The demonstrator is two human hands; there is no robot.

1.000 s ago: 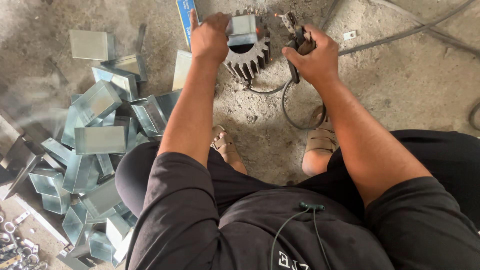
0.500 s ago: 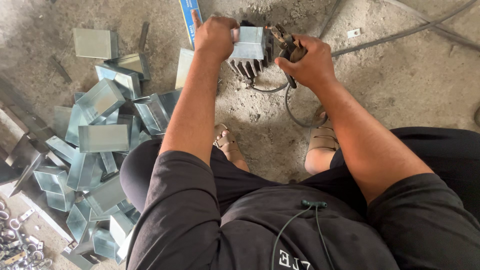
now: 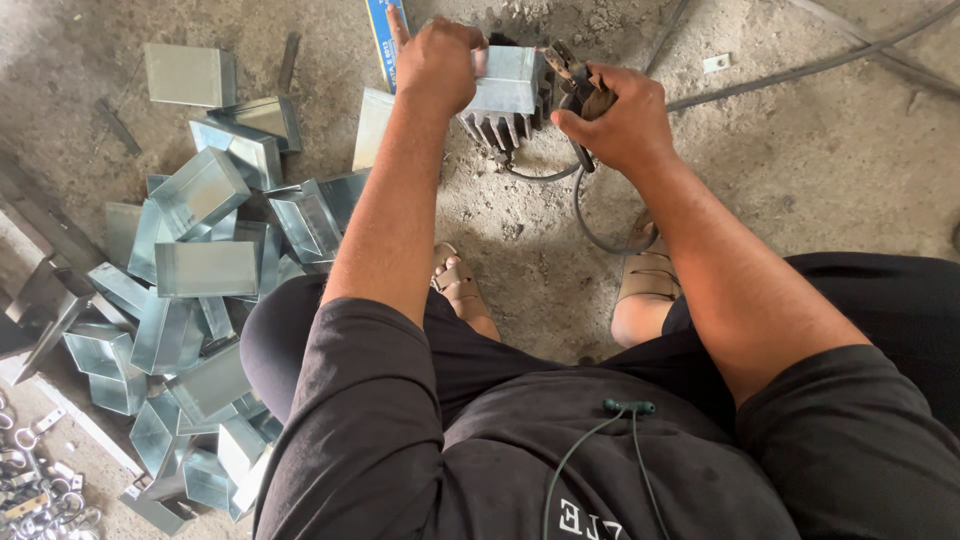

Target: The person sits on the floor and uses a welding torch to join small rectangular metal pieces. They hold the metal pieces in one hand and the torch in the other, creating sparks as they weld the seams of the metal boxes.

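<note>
Since a second ago the galvanised metal box piece (image 3: 508, 82) has come down over the toothed gear (image 3: 497, 128) at top centre of the frame, the left hand (image 3: 438, 62) clasped around it, while the right hand (image 3: 615, 118) grips a cabled welding holder (image 3: 577, 88) beside it.

Metal box (image 3: 510, 80) on gear (image 3: 500, 128); box pile (image 3: 200, 270) left of it

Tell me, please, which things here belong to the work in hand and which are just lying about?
In use:
- metal box section in the left hand
- toothed gear beneath it
- cabled tool gripped by the right hand

Lying about:
- pile of metal box sections
- blue strip
- small fittings
- cables
</note>
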